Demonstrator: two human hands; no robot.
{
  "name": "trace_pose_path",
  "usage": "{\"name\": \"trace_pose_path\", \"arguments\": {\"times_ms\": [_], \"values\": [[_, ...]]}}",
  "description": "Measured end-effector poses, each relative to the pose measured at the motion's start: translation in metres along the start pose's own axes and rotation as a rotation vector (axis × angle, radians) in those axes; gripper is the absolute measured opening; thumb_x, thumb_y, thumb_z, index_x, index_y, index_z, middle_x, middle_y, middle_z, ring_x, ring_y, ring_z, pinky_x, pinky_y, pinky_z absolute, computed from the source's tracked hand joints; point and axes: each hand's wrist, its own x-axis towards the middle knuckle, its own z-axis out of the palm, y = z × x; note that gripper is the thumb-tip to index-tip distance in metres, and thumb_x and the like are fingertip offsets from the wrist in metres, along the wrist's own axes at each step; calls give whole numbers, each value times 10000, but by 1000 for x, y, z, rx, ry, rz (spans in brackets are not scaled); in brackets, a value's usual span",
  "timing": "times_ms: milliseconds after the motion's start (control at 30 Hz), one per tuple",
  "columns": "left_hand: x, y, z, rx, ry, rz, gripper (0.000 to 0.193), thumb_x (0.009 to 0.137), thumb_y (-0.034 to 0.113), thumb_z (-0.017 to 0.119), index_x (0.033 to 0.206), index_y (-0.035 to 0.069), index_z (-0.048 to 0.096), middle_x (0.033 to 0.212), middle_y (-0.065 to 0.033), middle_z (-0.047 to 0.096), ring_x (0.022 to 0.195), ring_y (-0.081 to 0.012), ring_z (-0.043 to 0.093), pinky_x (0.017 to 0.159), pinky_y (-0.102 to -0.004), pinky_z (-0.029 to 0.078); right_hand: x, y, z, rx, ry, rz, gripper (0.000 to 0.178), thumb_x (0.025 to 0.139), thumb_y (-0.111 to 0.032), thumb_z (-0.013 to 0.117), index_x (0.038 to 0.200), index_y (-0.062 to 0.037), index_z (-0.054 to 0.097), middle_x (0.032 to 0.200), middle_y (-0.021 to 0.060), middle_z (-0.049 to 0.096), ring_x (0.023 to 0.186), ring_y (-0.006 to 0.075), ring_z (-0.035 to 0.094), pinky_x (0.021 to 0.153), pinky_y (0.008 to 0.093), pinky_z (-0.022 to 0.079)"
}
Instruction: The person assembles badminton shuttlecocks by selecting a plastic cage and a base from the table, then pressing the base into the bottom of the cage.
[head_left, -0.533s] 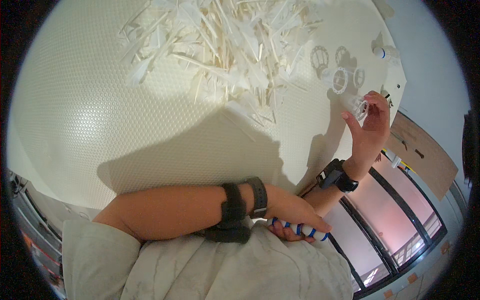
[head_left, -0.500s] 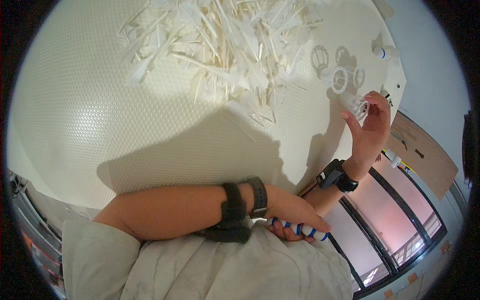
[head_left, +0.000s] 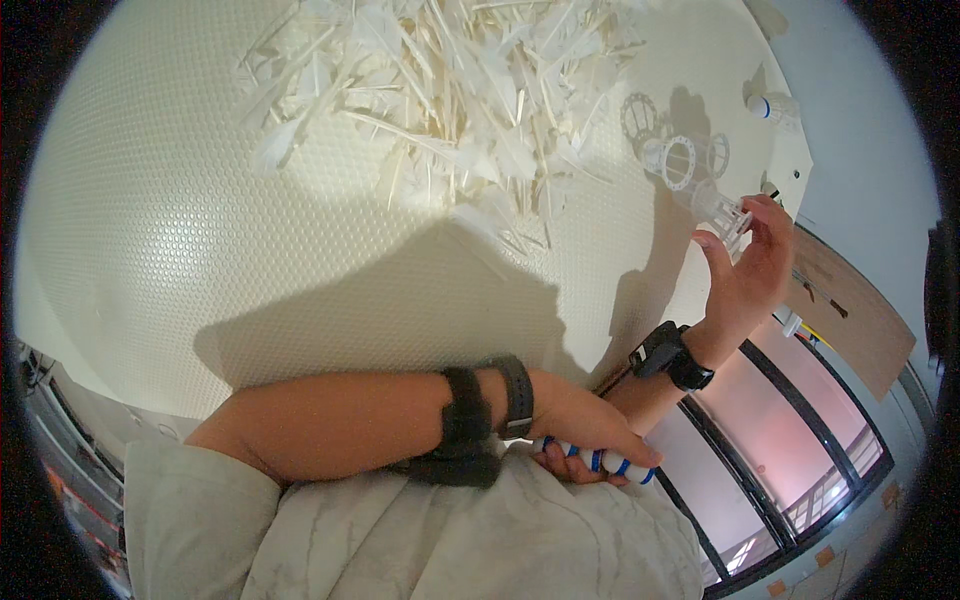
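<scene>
On the right of the table, my right hand [head_left: 748,262] has its thumb and fingers closed around a clear plastic shuttlecock skirt [head_left: 724,216], an open cage with ribs and a ring. Another ringed plastic skirt [head_left: 678,163] lies just beyond it, close to its far end; whether the two touch I cannot tell. Low against my body, my left hand [head_left: 595,428] is wrapped round a row of several white shuttlecock corks [head_left: 622,464] with blue bands. Part of that row is hidden by the fingers.
A large loose heap of white feathers [head_left: 470,100] covers the far middle of the pale textured table [head_left: 130,230]. At the far right edge lies a shuttlecock [head_left: 775,108] with a blue-banded cork. A brown board [head_left: 860,310] with tools is beyond the table's right edge.
My right hand has shifted slightly right and nearer to me, and the plastic skirt in it has come along. My left hand and its corks have stayed in place.
</scene>
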Motion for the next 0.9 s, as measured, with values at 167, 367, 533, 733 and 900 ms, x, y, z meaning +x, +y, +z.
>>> {"name": "trace_pose_path", "arguments": {"times_ms": [167,367,533,733,900], "values": [[-1,-2,-1,17,-4,33,527,1032,672,407,853,184,492,508,89,338,356,-37,308,319,-229,243,-5,-2,-8,164,219,-99,681,573,-171,994,1122,-19,622,1111,95,638,1037,236,597,904,349,467],[3,-5,-3,-5,-24,39,525,1036,662,412,848,179,493,507,82,348,354,-44,313,319,-232,249,-5,-37,-7,-37,-158,-2,615,535,-207,990,1020,-47,648,1074,72,621,957,209,578,772,328,419],[3,-9,-5,-15,6,6,548,1015,680,432,891,157,538,522,76,363,355,-46,317,323,-233,246,-2,-40,-2,-238,-293,-4,625,473,-177,967,1003,-98,645,1041,66,588,980,241,578,787,356,466],[3,-8,-3,-16,4,17,576,999,687,451,921,129,571,538,76,369,357,-47,318,331,-231,238,-1,-41,-5,-243,-304,51,661,444,-237,973,982,-74,626,1011,70,564,970,244,570,812,370,492],[3,-7,-3,-13,-1,39,544,1015,655,450,886,135,537,532,80,359,356,-43,309,327,-227,220,1,-38,-4,-171,-299,13,694,430,-310,975,958,-56,604,960,60,557,903,218,555,760,336,481]]}}
